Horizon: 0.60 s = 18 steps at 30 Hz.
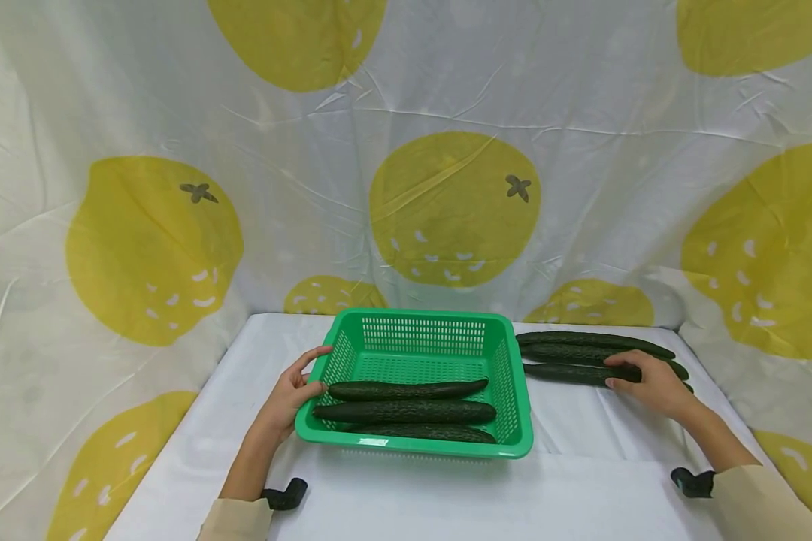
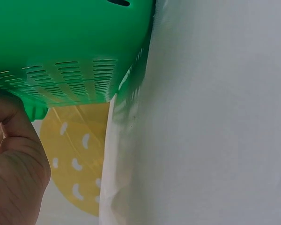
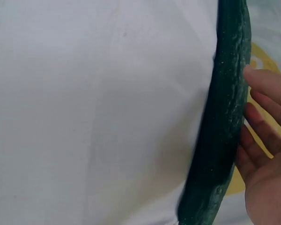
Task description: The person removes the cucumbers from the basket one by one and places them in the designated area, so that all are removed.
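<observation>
A green plastic basket (image 1: 416, 448) with slotted walls holds three long dark cucumbers (image 1: 406, 411) lying side by side across its near half. My left hand (image 1: 286, 402) grips the basket's left rim, thumb over the edge; in the left wrist view that hand (image 2: 16, 159) is beside the slotted wall. To the right, my right hand (image 1: 652, 383) holds the nearest of three cucumbers (image 1: 568, 373) on the table, thumb on its near side and fingers over the far side. In the right wrist view, the fingertips of that hand (image 3: 269, 126) are against the bumpy cucumber (image 3: 220, 112).
The two other cucumbers (image 1: 595, 340) lie just behind the held one, close to the basket's right side. A white cloth covers the table (image 1: 582, 481). Lemon-printed curtains (image 1: 298, 195) stand behind and along both sides.
</observation>
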Each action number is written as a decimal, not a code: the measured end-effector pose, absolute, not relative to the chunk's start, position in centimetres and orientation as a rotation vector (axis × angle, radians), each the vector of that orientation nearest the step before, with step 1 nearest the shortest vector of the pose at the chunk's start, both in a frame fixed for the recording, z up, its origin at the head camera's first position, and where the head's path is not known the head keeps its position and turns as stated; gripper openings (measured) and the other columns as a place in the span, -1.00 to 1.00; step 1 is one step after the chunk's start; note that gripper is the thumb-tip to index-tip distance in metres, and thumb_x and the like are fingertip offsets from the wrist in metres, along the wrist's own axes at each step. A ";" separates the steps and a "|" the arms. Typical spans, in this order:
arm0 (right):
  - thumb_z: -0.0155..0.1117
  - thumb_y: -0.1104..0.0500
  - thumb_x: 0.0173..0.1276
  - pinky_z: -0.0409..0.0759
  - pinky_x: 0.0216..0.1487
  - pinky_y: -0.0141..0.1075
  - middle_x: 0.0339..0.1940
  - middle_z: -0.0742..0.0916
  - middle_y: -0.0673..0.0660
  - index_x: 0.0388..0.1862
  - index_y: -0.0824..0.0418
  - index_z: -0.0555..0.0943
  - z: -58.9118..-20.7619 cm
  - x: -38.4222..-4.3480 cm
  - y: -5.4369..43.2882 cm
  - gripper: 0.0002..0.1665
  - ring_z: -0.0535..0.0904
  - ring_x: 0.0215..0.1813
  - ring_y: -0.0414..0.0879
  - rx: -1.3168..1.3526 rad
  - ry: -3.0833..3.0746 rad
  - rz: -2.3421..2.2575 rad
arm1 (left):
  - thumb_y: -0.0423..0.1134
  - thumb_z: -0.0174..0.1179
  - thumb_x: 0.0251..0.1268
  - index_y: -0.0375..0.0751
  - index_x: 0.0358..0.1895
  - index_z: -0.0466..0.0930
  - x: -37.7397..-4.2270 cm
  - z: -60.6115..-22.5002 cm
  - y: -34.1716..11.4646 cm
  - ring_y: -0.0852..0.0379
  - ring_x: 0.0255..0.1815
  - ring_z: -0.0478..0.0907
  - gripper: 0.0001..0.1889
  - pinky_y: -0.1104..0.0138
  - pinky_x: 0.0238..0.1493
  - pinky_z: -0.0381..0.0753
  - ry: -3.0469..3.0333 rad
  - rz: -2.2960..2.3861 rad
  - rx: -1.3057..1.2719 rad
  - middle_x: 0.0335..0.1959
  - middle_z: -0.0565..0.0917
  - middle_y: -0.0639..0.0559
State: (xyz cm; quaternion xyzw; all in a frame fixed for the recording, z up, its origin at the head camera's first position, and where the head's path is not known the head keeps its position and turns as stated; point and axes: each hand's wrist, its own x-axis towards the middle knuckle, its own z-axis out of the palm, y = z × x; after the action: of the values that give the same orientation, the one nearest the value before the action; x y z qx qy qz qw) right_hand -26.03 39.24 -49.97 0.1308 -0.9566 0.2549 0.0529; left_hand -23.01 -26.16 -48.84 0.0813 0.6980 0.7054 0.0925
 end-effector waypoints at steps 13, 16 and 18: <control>0.39 0.03 0.46 0.50 0.21 0.30 0.24 0.67 0.32 0.25 0.25 0.63 -45.4 -26.1 35.2 -0.51 0.55 0.26 0.35 0.471 -2.840 0.890 | -0.48 0.13 0.39 0.00 0.60 0.19 -23.0 -48.7 -26.1 0.18 -0.35 0.68 -0.26 0.32 -0.33 0.75 2.099 2.070 0.193 -0.38 0.68 0.00; 0.37 0.02 0.47 0.49 0.24 0.30 0.24 0.69 0.30 0.27 0.23 0.62 -44.4 -26.2 33.7 -0.51 0.55 0.28 0.35 0.492 -2.831 0.927 | -0.48 0.13 0.38 0.02 0.59 0.21 -23.1 -48.7 -26.1 0.18 -0.36 0.67 -0.26 0.32 -0.34 0.75 2.103 2.071 0.184 -0.39 0.68 -0.01; 0.36 0.00 0.48 0.50 0.24 0.31 0.23 0.70 0.29 0.28 0.21 0.62 -43.9 -26.3 32.8 -0.50 0.55 0.29 0.34 0.497 -2.825 0.945 | -0.49 0.12 0.38 0.02 0.59 0.21 -23.0 -48.7 -26.1 0.18 -0.36 0.67 -0.26 0.33 -0.35 0.74 2.100 2.073 0.185 -0.39 0.68 -0.01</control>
State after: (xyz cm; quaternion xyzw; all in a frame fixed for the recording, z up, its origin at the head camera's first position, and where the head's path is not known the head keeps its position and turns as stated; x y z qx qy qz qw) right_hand -26.29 32.81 -43.95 0.1642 -0.9337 0.3124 0.0605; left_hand -23.02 -26.08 -48.75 0.0625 0.7072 0.6982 0.0921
